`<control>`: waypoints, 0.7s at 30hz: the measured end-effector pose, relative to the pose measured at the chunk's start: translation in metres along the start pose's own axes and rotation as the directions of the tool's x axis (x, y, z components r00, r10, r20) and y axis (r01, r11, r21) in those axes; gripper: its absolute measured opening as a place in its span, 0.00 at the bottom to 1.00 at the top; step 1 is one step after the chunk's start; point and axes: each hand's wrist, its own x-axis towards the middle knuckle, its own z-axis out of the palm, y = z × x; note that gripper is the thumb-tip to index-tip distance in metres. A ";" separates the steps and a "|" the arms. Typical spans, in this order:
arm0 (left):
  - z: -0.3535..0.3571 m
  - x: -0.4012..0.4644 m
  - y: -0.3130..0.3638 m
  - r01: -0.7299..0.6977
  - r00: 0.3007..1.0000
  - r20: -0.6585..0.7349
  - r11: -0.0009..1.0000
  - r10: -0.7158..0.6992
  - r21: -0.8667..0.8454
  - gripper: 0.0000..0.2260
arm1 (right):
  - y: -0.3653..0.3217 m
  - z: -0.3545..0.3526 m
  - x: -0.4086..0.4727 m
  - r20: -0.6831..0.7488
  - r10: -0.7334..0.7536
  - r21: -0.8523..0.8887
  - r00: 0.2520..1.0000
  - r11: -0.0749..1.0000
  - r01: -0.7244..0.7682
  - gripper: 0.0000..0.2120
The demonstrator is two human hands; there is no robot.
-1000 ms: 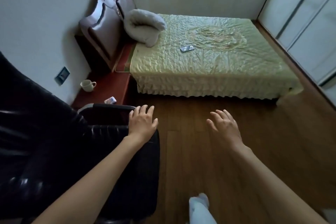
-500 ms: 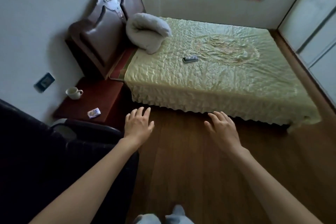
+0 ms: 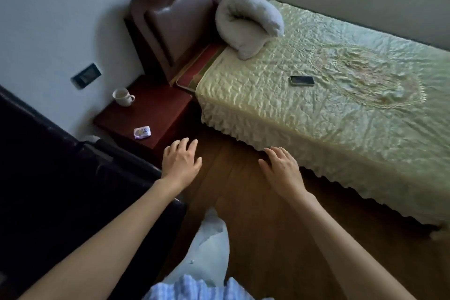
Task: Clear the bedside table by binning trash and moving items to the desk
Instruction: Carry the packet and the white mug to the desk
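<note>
With both your left hand (image 3: 181, 159) and right hand (image 3: 280, 169) spread and empty, the wrapper (image 3: 142, 132) sits near the bedside table (image 3: 158, 114) front edge, so a hasty swipe could knock it floorward or tip the cup (image 3: 122, 97).

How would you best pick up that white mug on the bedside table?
Probably by the handle of the white mug, which points right, toward the bed. It stands upright near the wall on the bedside table, so come from the front right.
</note>
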 end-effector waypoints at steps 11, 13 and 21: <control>0.009 0.118 -0.071 0.232 0.973 -0.008 0.971 -0.233 -0.065 0.23 | -0.047 0.033 0.194 0.145 -0.232 -0.039 0.962 0.970 0.240 0.22; 0.009 0.129 -0.082 0.280 0.959 -0.013 0.958 -0.282 -0.066 0.23 | -0.057 0.041 0.220 0.178 -0.272 -0.030 0.945 0.959 0.282 0.22; 0.025 0.170 -0.116 0.509 0.859 -0.015 0.856 -0.512 -0.089 0.23 | -0.098 0.080 0.338 0.329 -0.442 -0.020 0.835 0.880 0.474 0.28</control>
